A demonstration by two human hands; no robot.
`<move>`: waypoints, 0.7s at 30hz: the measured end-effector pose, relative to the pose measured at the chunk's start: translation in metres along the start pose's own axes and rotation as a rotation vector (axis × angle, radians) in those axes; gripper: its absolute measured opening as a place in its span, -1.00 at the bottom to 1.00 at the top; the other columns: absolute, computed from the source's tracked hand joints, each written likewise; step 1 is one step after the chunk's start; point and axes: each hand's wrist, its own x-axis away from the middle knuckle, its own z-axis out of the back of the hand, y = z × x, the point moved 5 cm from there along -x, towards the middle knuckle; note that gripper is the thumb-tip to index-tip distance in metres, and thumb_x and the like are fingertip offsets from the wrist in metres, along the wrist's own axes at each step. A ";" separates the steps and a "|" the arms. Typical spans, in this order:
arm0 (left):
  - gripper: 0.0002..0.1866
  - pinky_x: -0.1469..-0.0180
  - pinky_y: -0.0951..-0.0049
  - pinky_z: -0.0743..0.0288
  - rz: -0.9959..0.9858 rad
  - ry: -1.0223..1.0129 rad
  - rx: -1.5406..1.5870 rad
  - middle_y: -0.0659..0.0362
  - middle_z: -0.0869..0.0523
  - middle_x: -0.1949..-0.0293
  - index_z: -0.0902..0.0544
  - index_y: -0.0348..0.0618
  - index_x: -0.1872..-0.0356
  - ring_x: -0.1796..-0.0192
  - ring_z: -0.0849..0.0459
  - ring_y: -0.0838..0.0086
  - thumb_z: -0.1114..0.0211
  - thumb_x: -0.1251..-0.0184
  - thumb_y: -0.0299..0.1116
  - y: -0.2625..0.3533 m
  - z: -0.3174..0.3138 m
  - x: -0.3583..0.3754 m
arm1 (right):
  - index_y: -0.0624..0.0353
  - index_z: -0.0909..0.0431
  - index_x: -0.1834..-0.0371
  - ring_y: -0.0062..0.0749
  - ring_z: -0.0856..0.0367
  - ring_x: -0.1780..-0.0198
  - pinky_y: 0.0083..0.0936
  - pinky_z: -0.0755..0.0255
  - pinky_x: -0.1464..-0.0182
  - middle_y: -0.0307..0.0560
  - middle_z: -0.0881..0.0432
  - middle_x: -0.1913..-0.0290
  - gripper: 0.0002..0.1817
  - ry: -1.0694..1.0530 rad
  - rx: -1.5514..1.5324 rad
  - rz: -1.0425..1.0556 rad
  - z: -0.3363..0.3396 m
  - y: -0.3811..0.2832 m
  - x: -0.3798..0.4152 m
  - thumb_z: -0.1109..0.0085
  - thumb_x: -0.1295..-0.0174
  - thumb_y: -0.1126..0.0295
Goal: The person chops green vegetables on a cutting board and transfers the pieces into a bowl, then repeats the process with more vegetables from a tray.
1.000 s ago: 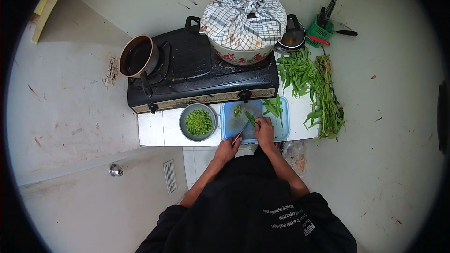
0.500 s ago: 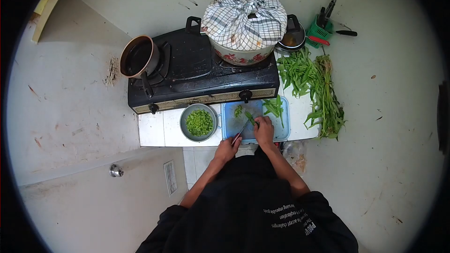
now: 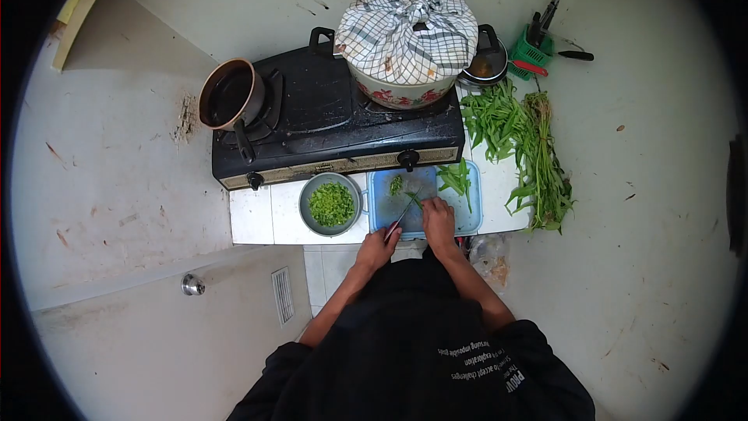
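Observation:
My left hand (image 3: pixel 375 249) is closed round the dark red handle of a knife (image 3: pixel 393 229), its blade pointing up and right over the blue cutting board (image 3: pixel 381 210). Close by on the right, my right hand (image 3: pixel 439 222) pinches a green leaf (image 3: pixel 415 199) at the blade. A small heap of chopped greens (image 3: pixel 396 184) lies on the board's upper left. More whole leaves (image 3: pixel 454 179) rest at its upper right. Left of the board stands a grey bowl (image 3: pixel 306 219) holding finely chopped greens (image 3: pixel 331 204).
Behind the board is a black gas stove (image 3: pixel 312 93) with a saucepan (image 3: pixel 257 97) and a large cloth-covered pot (image 3: pixel 405 93). Leafy stems (image 3: pixel 538 164) lie on the white tiled counter (image 3: pixel 251 218) at right. A green basket (image 3: pixel 531 53) of utensils stands at the back.
The leaf in my right hand has dropped lower and less of it shows beyond the fingers. My right hand has shifted slightly down; the knife has barely moved.

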 end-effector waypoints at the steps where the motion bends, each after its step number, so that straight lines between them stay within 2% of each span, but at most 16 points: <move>1: -0.39 0.10 -0.07 -0.56 0.001 0.002 -0.006 -0.33 -0.71 0.36 -0.68 -0.37 0.25 0.18 -0.71 -0.26 -0.15 -0.47 0.14 0.000 0.000 0.000 | 0.19 -0.65 0.13 -0.08 -0.61 0.10 -0.13 -0.41 0.02 -0.06 -0.62 0.20 -0.85 -0.019 0.017 0.026 0.000 0.000 0.001 -0.20 -0.25 0.49; 5: -0.40 0.08 -0.10 -0.57 -0.005 -0.002 -0.009 -0.34 -0.71 0.35 -0.68 -0.36 0.22 0.17 -0.71 -0.27 -0.15 -0.47 0.15 0.001 0.000 -0.001 | 0.22 -0.66 0.06 -0.12 -0.58 0.09 -0.17 -0.40 0.00 -0.05 -0.58 0.18 -0.79 0.017 0.034 0.128 -0.003 -0.002 0.010 -0.18 -0.28 0.46; 11: -0.41 0.07 -0.09 -0.57 -0.044 -0.001 -0.018 -0.33 -0.71 0.35 -0.68 -0.36 0.22 0.17 -0.71 -0.26 -0.15 -0.48 0.13 0.007 0.000 0.000 | 0.23 -0.66 -0.01 -0.14 -0.56 0.07 -0.19 -0.39 0.00 -0.04 -0.56 0.14 -0.74 -0.005 0.094 0.161 0.004 -0.012 0.015 -0.19 -0.29 0.42; 14: -0.41 0.07 -0.09 -0.56 -0.007 -0.031 -0.032 -0.33 -0.71 0.35 -0.69 -0.36 0.22 0.16 -0.71 -0.26 -0.15 -0.48 0.12 0.005 -0.002 -0.001 | 0.19 -0.67 -0.01 -0.14 -0.58 0.06 -0.19 -0.38 0.00 -0.05 -0.60 0.14 -0.75 0.013 -0.010 0.123 -0.001 -0.003 0.014 -0.19 -0.30 0.42; 21: -0.39 0.06 -0.09 -0.56 0.002 -0.030 -0.026 -0.33 -0.71 0.34 -0.69 -0.36 0.23 0.16 -0.71 -0.26 -0.12 -0.49 0.14 0.004 -0.003 -0.001 | 0.15 -0.68 0.14 -0.11 -0.63 0.10 -0.21 -0.38 0.03 -0.08 -0.67 0.21 -0.86 0.020 -0.086 0.015 0.008 0.004 0.004 -0.19 -0.29 0.44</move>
